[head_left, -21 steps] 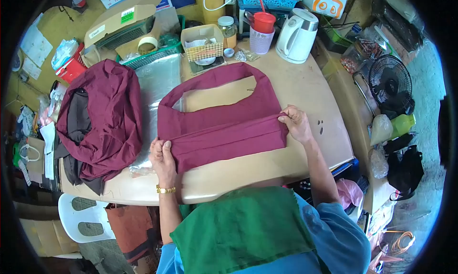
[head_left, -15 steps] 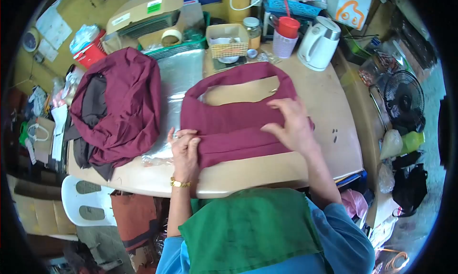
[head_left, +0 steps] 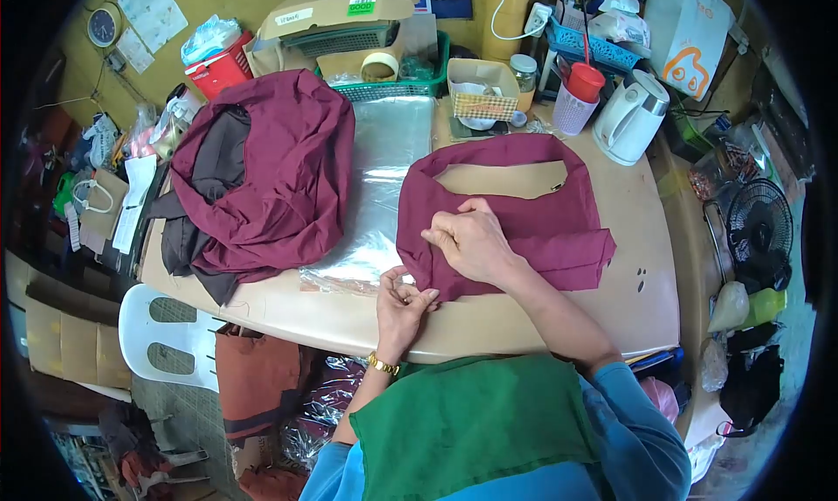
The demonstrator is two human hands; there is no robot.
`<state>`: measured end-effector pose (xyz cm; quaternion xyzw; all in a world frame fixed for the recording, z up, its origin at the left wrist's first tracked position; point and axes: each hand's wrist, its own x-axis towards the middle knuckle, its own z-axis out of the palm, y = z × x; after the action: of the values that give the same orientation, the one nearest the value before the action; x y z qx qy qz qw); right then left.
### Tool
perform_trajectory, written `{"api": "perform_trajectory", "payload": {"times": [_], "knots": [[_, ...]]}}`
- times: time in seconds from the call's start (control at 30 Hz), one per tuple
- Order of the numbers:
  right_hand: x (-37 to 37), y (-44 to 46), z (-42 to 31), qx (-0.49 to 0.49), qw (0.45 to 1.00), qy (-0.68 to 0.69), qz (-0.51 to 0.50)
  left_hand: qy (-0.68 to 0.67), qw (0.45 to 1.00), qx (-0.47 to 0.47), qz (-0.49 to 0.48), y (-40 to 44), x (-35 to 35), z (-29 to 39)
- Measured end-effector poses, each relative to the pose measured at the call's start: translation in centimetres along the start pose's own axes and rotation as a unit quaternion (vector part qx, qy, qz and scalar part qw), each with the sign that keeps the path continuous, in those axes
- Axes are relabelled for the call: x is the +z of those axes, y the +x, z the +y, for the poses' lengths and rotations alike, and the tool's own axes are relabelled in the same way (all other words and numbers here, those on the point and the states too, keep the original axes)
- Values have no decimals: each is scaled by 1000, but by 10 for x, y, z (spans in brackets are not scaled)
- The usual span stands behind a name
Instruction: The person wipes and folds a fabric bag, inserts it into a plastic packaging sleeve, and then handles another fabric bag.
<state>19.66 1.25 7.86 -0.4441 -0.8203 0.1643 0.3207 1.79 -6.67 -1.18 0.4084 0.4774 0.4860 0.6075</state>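
Observation:
A folded maroon garment lies on the table, with an opening at its top through which the tabletop shows. My left hand pinches the garment's lower left corner near the table's front edge. Over the left part of the same garment is my right hand, palm down, its fingers curled onto the cloth; its fingertips are partly hidden. Towards the right, a folded flap of the garment lies flat with a loose end. A small dark mark or tag shows inside the opening.
Left of the garment are clear plastic bags and a heap of maroon and dark cloth. Along the back stand a yellow basket, a glass jar, a lilac cup and a white kettle. A fan is at the right.
My right hand has moved from the garment's right side to its left part, and its fingers have closed from apart to curled. The view has shifted, so the table appears further right.

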Motion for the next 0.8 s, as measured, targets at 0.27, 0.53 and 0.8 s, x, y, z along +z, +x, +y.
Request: {"api": "perform_trajectory", "payload": {"times": [0.27, 0.53, 0.8], "knots": [[-32, -6, 6, 69, 989, 54, -117, 376, 896, 223, 83, -4, -1, 36], [-106, -43, 41, 52, 947, -104, -301, 535, 789, 275, -125, 38, 17, 98], [-167, -128, 101, 194, 949, -83, -234, 575, 725, 339, -172, 43, 7, 82]]}}
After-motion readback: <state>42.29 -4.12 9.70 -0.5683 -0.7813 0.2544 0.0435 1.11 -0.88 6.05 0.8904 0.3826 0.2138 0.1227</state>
